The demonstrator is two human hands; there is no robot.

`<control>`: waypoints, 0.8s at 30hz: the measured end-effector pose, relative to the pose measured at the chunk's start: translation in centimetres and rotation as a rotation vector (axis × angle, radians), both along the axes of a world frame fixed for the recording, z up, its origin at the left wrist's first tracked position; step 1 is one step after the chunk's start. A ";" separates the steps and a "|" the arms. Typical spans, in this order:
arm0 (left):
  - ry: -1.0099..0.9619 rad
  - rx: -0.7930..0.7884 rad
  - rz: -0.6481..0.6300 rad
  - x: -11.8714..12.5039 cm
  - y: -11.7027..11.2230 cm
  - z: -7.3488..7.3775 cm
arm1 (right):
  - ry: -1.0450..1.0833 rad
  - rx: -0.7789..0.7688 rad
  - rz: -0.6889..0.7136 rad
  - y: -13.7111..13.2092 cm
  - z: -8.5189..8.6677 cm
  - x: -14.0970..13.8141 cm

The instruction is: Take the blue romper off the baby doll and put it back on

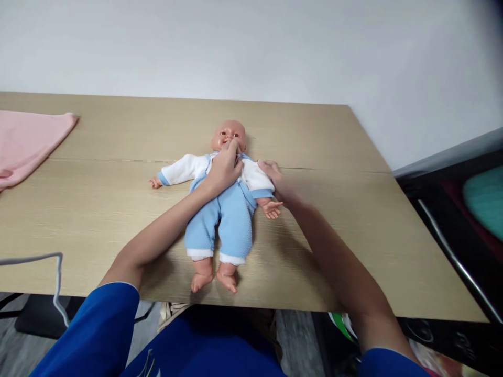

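Both hands on the doll [231, 214], face-up mid-table [353, 235], outfit all on, nothing undone: your left hand [223, 170] pinches its collar under the chin, your right hand [271, 173] has fingers closed on the white sleeve.

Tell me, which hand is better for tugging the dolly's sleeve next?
Right, probably. The right hand already touches the doll on its white sleeve by the shoulder, while the left hand is up at the doll's chin, away from either sleeve.

A light wooden table [393, 209] carried a baby doll [231, 220] at its middle, a pink cloth [27, 141] far left, and a white cable [39, 257] near left.
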State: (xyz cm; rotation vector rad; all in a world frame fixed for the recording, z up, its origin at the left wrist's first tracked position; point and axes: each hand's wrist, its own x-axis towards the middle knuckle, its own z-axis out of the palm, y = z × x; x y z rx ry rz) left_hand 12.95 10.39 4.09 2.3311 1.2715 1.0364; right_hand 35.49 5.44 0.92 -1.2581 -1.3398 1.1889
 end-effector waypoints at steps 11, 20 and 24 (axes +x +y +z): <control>0.005 -0.042 0.002 0.1 -0.2 0.2 | -0.485 -0.004 -0.022 -5.6 2.9 10.5; -0.043 0.072 -0.110 -2.1 -2.5 2.7 | -0.419 0.128 -0.321 -4.2 -1.9 11.0; -0.114 0.136 -0.007 -6.1 -4.3 2.3 | -0.676 0.493 -0.545 -5.7 -0.7 7.1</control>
